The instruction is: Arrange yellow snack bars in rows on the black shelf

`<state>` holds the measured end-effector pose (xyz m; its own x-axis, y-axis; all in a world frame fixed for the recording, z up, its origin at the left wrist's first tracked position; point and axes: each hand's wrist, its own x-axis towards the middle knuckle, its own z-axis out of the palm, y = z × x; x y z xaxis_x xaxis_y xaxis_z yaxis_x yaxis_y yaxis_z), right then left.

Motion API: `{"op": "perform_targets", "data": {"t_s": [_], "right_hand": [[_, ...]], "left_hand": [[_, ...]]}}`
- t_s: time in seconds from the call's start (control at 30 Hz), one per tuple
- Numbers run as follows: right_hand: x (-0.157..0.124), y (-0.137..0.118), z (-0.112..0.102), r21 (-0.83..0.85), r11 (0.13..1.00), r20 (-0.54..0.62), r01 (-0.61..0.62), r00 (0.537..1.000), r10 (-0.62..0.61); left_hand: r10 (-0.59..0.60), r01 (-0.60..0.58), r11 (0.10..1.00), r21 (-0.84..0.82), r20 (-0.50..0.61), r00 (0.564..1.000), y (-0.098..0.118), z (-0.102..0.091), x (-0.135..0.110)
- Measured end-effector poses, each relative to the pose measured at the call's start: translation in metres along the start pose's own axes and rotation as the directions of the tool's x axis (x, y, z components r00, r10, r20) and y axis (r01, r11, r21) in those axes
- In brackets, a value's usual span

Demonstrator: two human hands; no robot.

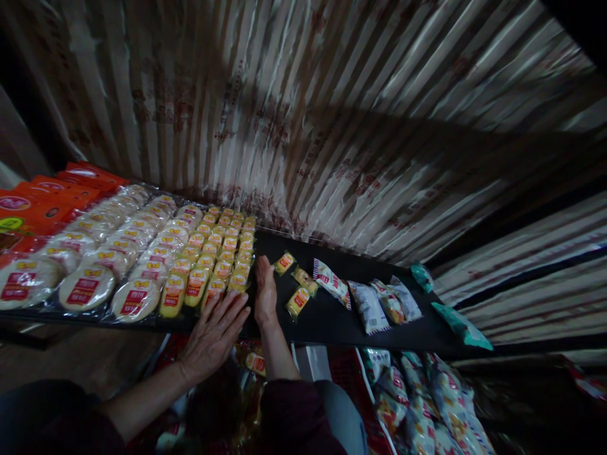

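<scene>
Rows of small yellow wrapped cakes point(207, 265) lie on a black shelf point(279, 328). My left hand point(213, 338) is spread over the front end of these rows, its fingertips at the nearest cakes. Held on edge with straight fingers, my right hand point(265, 294) stands along the right side of the rows, gripping nothing. Just right of it lie a few loose yellow cakes point(298, 302), apart from the rows. Farther right are a white and red snack packet point(332, 282) and several pale packets point(368, 306).
Round white wrapped cakes point(135, 297) fill the shelf's left part, beside orange packages point(42, 202). Green packets point(462, 325) lie at the right end. Below, a red crate point(355, 385) holds bagged snacks point(422, 404). Pleated printed sheeting point(294, 114) hangs behind the shelf.
</scene>
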<state>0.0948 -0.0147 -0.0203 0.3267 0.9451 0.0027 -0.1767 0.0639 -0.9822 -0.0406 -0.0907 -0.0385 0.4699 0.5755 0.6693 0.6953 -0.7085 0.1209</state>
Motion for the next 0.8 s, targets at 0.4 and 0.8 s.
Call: {"op": "perform_targets", "data": {"t_s": [0.4, 0.8], "right_hand": [[-0.127, -0.012, -0.037, 0.072, 0.995, -0.213, 0.065, 0.976, -0.048], [-0.170, 0.081, -0.075, -0.258, 0.918, -0.215, -0.301, 0.944, 0.250]], "left_hand": [[0.119, -0.114, 0.951, -0.286, -0.002, 0.993, 0.036, -0.008, -0.029], [-0.164, 0.406, 0.902, -0.147, 0.753, 0.637, 0.019, 0.020, -0.071]]}}
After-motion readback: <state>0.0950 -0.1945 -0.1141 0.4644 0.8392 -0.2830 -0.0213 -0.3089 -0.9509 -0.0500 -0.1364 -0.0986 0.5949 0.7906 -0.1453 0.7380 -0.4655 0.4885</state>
